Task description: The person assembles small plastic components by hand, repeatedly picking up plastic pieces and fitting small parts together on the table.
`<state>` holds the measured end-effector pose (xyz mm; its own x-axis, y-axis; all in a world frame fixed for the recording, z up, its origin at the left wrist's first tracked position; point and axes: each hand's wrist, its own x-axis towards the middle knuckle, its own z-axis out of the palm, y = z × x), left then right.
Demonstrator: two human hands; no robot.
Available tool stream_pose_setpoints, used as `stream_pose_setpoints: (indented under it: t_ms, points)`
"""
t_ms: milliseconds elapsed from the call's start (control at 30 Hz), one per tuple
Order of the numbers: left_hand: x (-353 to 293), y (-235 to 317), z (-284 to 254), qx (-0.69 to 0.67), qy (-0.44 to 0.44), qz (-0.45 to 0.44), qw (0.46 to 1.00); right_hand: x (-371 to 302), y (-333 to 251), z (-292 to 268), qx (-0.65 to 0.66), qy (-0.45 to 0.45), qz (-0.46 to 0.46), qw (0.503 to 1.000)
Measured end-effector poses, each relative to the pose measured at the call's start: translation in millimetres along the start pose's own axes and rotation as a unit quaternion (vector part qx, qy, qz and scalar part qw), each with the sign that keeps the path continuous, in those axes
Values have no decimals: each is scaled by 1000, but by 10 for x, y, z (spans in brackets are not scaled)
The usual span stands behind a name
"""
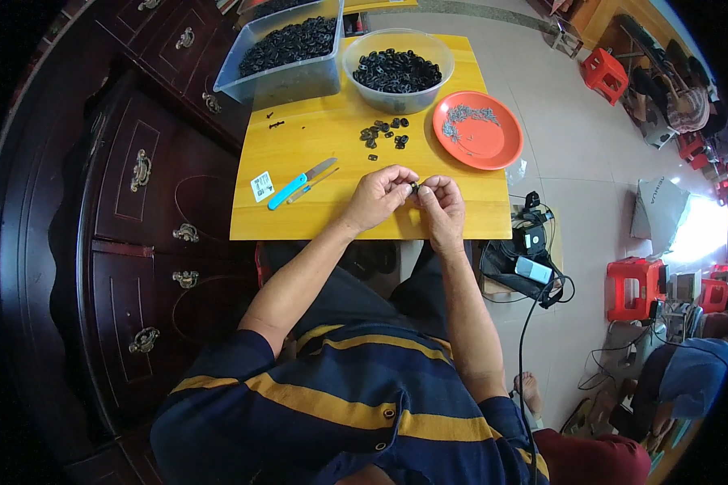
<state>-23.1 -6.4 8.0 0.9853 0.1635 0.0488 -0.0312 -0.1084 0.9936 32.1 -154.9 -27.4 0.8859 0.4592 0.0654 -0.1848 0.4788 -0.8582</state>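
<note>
Over the near part of the yellow table, my left hand (380, 196) and my right hand (445, 208) meet, fingertips pinched together. Between them is a small black plastic piece (415, 187), mostly hidden by the fingers. Beyond the hands lie several loose black plastic pieces (372, 132), small and with holes. An orange-red plate (493, 148) at the right holds many tiny grey pieces (471, 115). To the left of my left hand are a knife (287, 191) with a turquoise handle and a thin pointed tool (301, 194) beside it.
At the back stand a round clear tub (400, 99) and a rectangular clear bin (287, 87), both full of black pieces. A white label (262, 187) lies on the table (332, 222). Dark wooden drawers (158, 234) line the left; a cabled device (534, 269) sits at right.
</note>
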Motion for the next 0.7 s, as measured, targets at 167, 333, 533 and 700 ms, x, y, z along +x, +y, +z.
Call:
stream_pose_setpoints:
  t_ms: [167, 333, 533, 700]
  points:
    - [-6, -91, -79, 31, -17, 23, 999, -5, 14, 2, -10, -4, -11, 1000]
    - [-16, -41, -128, -5, 55, 25, 998, -20, -42, 50, 19, -1, 8, 1000]
    - [-11, 66, -224, 20, 35, 38, 998, -15, -45, 31, -7, -24, 25, 999]
    - [-4, 61, -235, 51, 28, 76, 995, -2, -55, 10, -31, -44, 30, 998]
